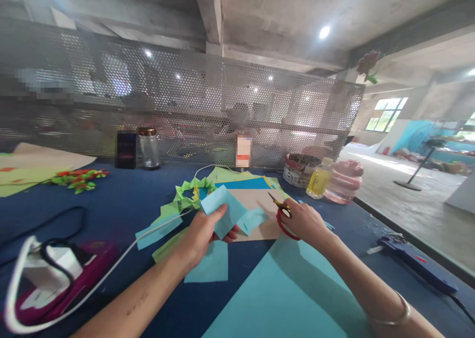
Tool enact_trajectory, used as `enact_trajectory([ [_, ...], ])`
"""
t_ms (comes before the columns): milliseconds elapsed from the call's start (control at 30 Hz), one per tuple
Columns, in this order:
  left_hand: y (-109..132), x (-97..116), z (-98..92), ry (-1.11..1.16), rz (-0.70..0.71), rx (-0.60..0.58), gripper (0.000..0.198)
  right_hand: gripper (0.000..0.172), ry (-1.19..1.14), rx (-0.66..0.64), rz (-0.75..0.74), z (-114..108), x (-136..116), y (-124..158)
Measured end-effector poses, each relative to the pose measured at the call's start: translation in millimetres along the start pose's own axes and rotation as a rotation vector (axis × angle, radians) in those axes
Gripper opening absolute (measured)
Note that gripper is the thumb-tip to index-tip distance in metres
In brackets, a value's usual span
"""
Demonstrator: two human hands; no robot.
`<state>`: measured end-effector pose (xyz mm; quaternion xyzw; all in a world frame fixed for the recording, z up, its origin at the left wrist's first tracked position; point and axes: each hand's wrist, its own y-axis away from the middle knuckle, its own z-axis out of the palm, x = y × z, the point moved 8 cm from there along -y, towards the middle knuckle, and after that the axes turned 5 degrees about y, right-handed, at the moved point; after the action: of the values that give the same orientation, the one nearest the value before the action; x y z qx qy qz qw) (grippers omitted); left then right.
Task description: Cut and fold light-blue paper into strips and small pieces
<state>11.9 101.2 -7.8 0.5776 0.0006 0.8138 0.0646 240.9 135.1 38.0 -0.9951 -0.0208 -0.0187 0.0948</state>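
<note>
My left hand [208, 225] pinches a creased piece of light blue paper [225, 210] between thumb and fingers, above the middle of the table. To its right, my right hand [301, 217] is closed round the red handles of a pair of scissors [285, 218], whose dark blades point up and left, apart from the paper. A large blue sheet [297, 283] lies below my right forearm. Smaller blue pieces rest beneath my left hand, among them a square [211, 266] and a strip [159, 230]. Behind them sits a ring of folded green paper [185, 192].
A power strip [70, 278] with plugs and a white cable stands at left. At right lie a blue glue gun [415, 259], a yellow bottle [318, 179], a pink bottle [343, 182] and a round container [300, 169]. A perforated metal screen [178, 110] borders the table's back.
</note>
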Motion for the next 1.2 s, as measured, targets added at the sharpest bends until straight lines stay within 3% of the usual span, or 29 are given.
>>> enact_trajectory([
  [133, 1, 4, -0.9, 0.03, 0.021, 0.022, 0.024, 0.019, 0.05, 0.018, -0.076, 3, -4, 1],
  [267, 0, 2, 1.2, 0.032, 0.019, -0.006, 0.027, 0.029, 0.0, 0.092, -0.32, 0, -39, 7],
  [367, 0, 0, 3.5, 0.025, 0.032, -0.037, 0.028, 0.031, -0.039, 0.065, -0.49, 11, -62, 5],
  [500, 3, 0, 10.3, 0.007, 0.038, -0.085, 0.033, 0.038, -0.056, 0.022, -0.612, 26, -75, -4],
  [767, 14, -5, 29.2, -0.075, 0.001, -0.224, 0.036, 0.022, -0.057, -0.003, -0.561, 26, -69, -8],
  [967, 23, -9, 43.9, -0.106, -0.048, -0.343, 0.039, 0.04, -0.066, -0.091, -0.615, 26, -76, -13],
  [1067, 19, 2, 37.4, -0.045, 0.022, -0.316, 0.038, 0.03, -0.079, -0.139, -0.58, 27, -75, -24],
  [1200, 6, 21, 11.3, 0.083, 0.129, -0.155, 0.035, 0.015, -0.132, -0.172, -0.587, 21, -74, -32],
])
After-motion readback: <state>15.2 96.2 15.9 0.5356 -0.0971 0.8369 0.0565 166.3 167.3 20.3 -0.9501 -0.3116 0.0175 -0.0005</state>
